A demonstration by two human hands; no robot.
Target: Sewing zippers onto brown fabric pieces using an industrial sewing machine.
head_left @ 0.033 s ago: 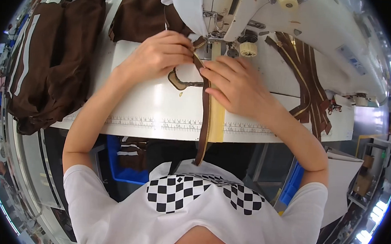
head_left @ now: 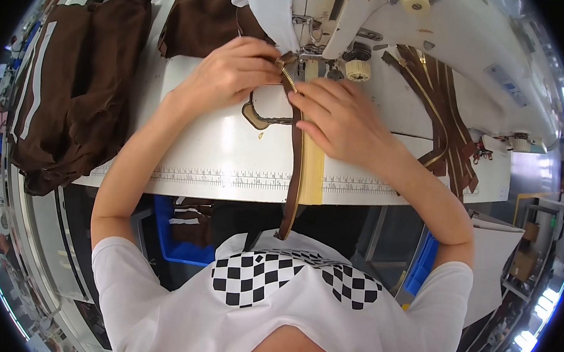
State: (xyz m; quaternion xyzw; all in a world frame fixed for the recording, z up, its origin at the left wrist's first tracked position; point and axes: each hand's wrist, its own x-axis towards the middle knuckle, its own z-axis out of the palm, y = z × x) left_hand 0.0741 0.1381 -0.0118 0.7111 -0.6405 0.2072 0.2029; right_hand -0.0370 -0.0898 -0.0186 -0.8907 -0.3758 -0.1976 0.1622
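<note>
My left hand [head_left: 233, 73] pinches the upper end of a brown zipper with gold teeth [head_left: 295, 151], just in front of the needle area [head_left: 306, 51] of the white sewing machine [head_left: 452, 31]. My right hand [head_left: 328, 114] has its bent fingertips on the same zipper a little lower, pressing it near a yellow strip [head_left: 311, 171] on the tabletop. The zipper's tail hangs down over the front edge. A curved dark-edged piece [head_left: 256, 116] lies left of the zipper.
Brown fabric with white stripes [head_left: 81, 80] is heaped at the left; more brown fabric [head_left: 195, 16] lies behind. Several brown zippers [head_left: 437, 114] lie at the right. A blue bin [head_left: 181, 247] stands below the ruler-marked table edge [head_left: 230, 179]. A person [head_left: 0, 243] shows at the far left rim.
Both hands and the zipper's upper end have moved slightly up toward the machine. The hanging lower end has shifted a little to the left.
</note>
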